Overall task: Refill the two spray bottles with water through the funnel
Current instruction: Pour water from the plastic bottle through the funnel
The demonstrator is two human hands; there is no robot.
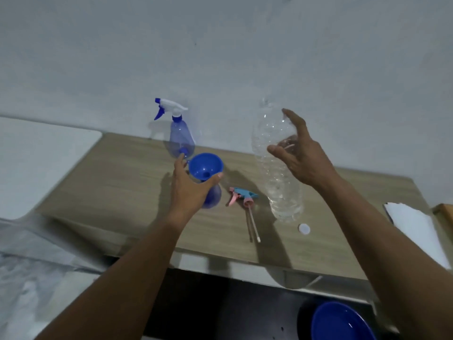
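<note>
The left hand (188,190) gripped the translucent spray bottle (212,197) under a blue cone funnel (205,168); the right hand (300,153), fingers spread, touched the ribbed clear water bottle (277,155)

I'm seeing the left hand (190,190) covering most of the open spray bottle (212,197), its neck hiding under the funnel (205,166). The right hand (300,153) is blocking part of the water bottle (277,168); contact is looking unclear, possibly just fingertips. The blue bowl (340,322) is getting cut by the bottom edge. White paper (414,227) is running off right. Motion blur is smearing everything slightly.
</note>
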